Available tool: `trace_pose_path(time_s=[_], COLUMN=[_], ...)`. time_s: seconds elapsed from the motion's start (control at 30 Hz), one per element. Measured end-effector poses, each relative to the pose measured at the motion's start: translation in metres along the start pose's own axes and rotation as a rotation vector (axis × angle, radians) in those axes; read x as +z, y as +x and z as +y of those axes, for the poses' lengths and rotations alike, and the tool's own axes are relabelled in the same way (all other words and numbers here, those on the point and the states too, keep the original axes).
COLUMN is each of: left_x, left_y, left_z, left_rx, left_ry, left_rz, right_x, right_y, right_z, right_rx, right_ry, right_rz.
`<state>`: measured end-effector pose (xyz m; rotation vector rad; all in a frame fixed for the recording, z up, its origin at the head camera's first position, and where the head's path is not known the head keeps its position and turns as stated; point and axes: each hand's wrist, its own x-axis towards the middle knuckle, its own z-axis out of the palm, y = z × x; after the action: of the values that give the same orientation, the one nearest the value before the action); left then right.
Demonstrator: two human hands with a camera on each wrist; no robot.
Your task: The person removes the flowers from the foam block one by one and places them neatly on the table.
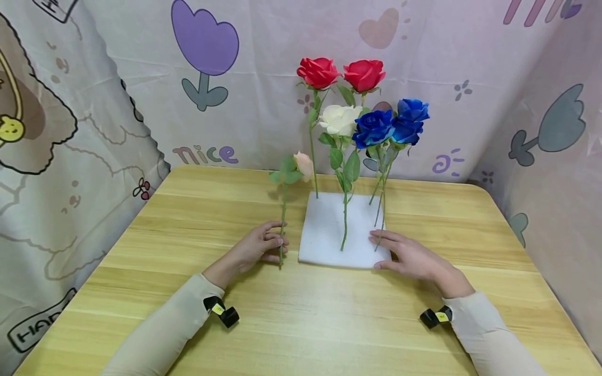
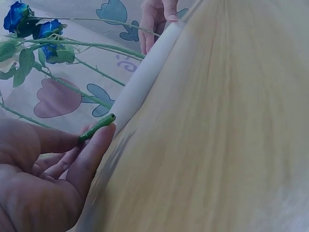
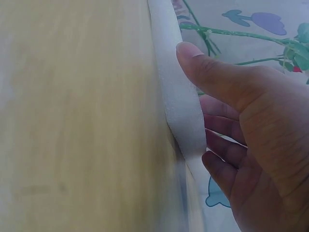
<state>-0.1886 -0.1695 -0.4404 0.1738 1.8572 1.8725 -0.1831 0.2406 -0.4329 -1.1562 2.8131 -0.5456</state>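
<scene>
While the left hand (image 1: pixel 258 244) pinches the green stem (image 2: pixel 99 126) of a pale pink rose (image 1: pixel 304 166) between thumb and fingers, the rose is held nearly upright off the white board (image 1: pixel 324 230), at its 10 o'clock; the right hand (image 1: pixel 414 256) touches the board's 4 o'clock corner, thumb spread apart from the fingers; on the board, a white rose (image 1: pixel 339 121) stands near centre, blue roses (image 1: pixel 373 129) stand towards 3 o'clock, and a red rose (image 1: pixel 319 73) stands at the 11 o'clock corner; the board lies on the wooden surface (image 1: pixel 305 313).
</scene>
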Motion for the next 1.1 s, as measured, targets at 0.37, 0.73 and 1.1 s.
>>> trace_pose_path(time_s=[0.37,0.73,1.1], left_x=[0.002,0.009,0.014], left_y=[0.002,0.003,0.001], left_z=[-0.003,-0.003,-0.002], left_rx=[-0.052,-0.068,-0.017], left_ry=[0.016,0.048,0.223], left_rz=[-0.033,-0.045,-0.012], right_x=[0.001,0.0,0.001], right_y=[0.0,0.0,0.0], right_z=[0.001,0.001,0.0], right_rx=[0.007,0.002,-0.001], right_ry=[0.001,-0.007,-0.007], right_rz=[-0.007,-0.002,0.004])
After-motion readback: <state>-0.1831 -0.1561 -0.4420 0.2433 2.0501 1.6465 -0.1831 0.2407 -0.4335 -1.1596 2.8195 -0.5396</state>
